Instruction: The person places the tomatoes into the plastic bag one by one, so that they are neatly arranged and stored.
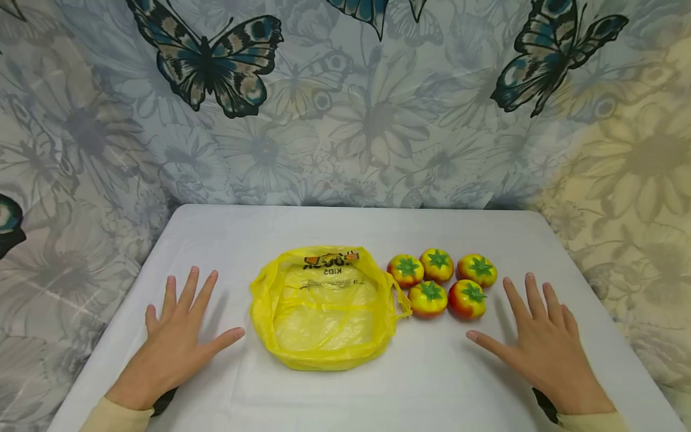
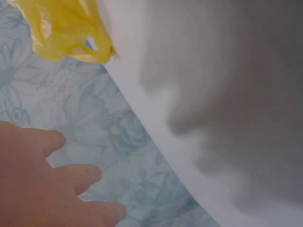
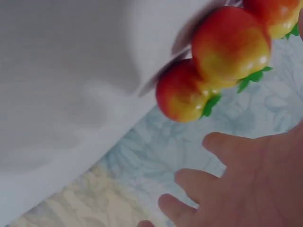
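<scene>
A yellow plastic bag (image 1: 324, 357) with dark print lies on the table, its mouth spread wide and facing up. Just right of it are several red-and-yellow tomatoes (image 1: 466, 300) with green leafy tops, grouped close together; one bag handle reaches toward them. My left hand (image 1: 175, 342) hovers left of the bag, fingers spread, holding nothing. To the right of the tomatoes my right hand (image 1: 550, 351) is spread the same way, also holding nothing. The left wrist view catches part of the yellow bag (image 2: 61, 28); in the right wrist view some tomatoes (image 3: 232, 47) appear beyond the fingers.
A white cloth covers the table (image 1: 335, 402). Behind and beside it hangs fabric (image 1: 378, 120) printed with butterflies and flowers. The table's back edge runs close to this fabric. Both hands cast soft shadows on the white cloth.
</scene>
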Demonstrator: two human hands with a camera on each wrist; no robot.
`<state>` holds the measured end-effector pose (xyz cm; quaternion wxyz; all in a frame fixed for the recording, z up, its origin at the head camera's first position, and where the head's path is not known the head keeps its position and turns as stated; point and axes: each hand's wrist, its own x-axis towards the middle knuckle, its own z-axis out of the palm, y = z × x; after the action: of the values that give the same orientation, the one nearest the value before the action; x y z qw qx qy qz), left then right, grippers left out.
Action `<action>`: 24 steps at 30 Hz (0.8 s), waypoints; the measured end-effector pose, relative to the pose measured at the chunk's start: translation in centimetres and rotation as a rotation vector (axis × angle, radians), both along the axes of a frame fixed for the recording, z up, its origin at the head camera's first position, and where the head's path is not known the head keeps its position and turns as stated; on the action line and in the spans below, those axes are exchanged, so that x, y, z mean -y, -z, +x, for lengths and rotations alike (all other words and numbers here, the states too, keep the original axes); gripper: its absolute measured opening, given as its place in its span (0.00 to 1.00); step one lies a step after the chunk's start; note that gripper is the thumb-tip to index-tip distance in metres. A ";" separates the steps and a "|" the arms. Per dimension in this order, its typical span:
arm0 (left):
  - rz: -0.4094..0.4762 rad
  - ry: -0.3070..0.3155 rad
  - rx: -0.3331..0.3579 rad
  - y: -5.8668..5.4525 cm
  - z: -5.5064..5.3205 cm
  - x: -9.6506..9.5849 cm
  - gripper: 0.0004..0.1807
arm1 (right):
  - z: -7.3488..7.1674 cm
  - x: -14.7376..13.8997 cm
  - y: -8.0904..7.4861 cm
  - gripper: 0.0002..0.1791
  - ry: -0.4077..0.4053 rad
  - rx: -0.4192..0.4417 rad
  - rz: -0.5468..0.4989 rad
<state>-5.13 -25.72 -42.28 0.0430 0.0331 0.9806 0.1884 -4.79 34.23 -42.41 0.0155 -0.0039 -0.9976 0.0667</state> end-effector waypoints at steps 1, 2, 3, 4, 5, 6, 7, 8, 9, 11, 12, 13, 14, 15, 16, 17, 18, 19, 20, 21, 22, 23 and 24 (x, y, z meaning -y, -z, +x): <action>0.015 0.005 0.004 -0.1 0.0 -0.1 0.63 | -0.2 0.3 -0.1 0.74 -0.010 -0.007 -0.003; 0.031 0.012 0.007 -0.3 0.0 -0.3 0.62 | -0.3 0.7 -0.3 0.74 -0.021 -0.019 -0.007; 0.044 0.021 0.006 -0.4 -0.1 -0.5 0.62 | -0.5 1.1 -0.4 0.74 -0.031 -0.029 -0.010; 0.059 0.030 0.008 -0.5 -0.2 -0.7 0.62 | -0.6 1.5 -0.6 0.74 -0.044 -0.037 -0.013; 0.073 0.040 0.008 -0.5 -0.3 -1.0 0.61 | -0.8 1.9 -0.7 0.73 -0.060 -0.047 -0.019; 0.084 0.047 0.011 -0.6 -0.4 -1.3 0.61 | -0.9 2.2 -0.9 0.73 -0.076 -0.056 -0.025; 0.102 0.054 0.016 -0.6 -0.5 -1.6 0.61 | -1.0 2.6 -1.1 0.72 -0.093 -0.068 -0.026; 0.117 0.057 0.024 -0.5 -0.6 -2.0 0.60 | -1.0 3.0 -1.2 0.71 -0.113 -0.078 -0.026; 0.135 0.060 0.033 -0.5 -0.7 -2.3 0.60 | -1.1 3.4 -1.3 0.71 -0.132 -0.089 -0.021; 0.173 0.066 0.048 -0.4 -1.0 -3.1 0.59 | -1.2 4.1 -1.5 0.69 -0.174 -0.119 -0.022; 0.192 0.065 0.057 -0.4 -1.1 -3.4 0.58 | -1.3 4.5 -1.6 0.68 -0.197 -0.133 -0.012; 0.213 0.065 0.063 -0.3 -1.2 -3.8 0.58 | -1.3 4.9 -1.5 0.67 -0.221 -0.148 -0.002; 0.233 0.065 0.064 -0.3 -1.3 -4.1 0.57 | -1.4 5.3 -1.5 0.66 -0.244 -0.159 0.002; 0.254 0.064 0.063 -0.3 -1.3 -4.4 0.57 | -1.5 5.6 -1.5 0.65 -0.266 -0.171 0.002; 0.272 0.064 0.063 -0.3 -1.4 -4.7 0.57 | -1.6 6.0 -1.5 0.63 -0.286 -0.181 0.002; 0.284 0.063 0.062 -0.3 -1.5 -4.9 0.57 | -1.7 6.3 -1.4 0.60 -0.302 -0.191 0.007; 0.297 0.058 0.062 -0.3 -1.6 -5.1 0.56 | -1.8 6.6 -1.4 0.59 -0.316 -0.201 0.012; 0.305 0.055 0.059 -0.3 -1.6 -5.3 0.57 | -2.0 6.9 -1.4 0.57 -0.328 -0.213 0.012; 0.311 0.050 0.055 -0.4 -1.7 -5.4 0.57 | -2.2 7.2 -1.4 0.55 -0.337 -0.221 0.011; 0.311 0.045 0.052 -0.4 -1.8 -5.5 0.57 | -2.3 7.5 -1.4 0.53 -0.345 -0.230 0.017; 0.308 0.040 0.048 -0.5 -1.8 -5.6 0.57 | -2.5 7.8 -1.3 0.52 -0.353 -0.236 0.026; 0.305 0.033 0.045 -0.5 -1.8 -5.6 0.58 | -2.7 8.1 -1.3 0.51 -0.359 -0.238 0.034; 0.302 0.024 0.045 -0.6 -1.8 -5.7 0.58 | -2.9 8.4 -1.3 0.50 -0.365 -0.236 0.038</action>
<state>-6.91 -20.07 -41.69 0.0615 0.0467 0.9394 0.3341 -7.68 25.82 -41.07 0.1197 0.1849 -0.9742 0.0493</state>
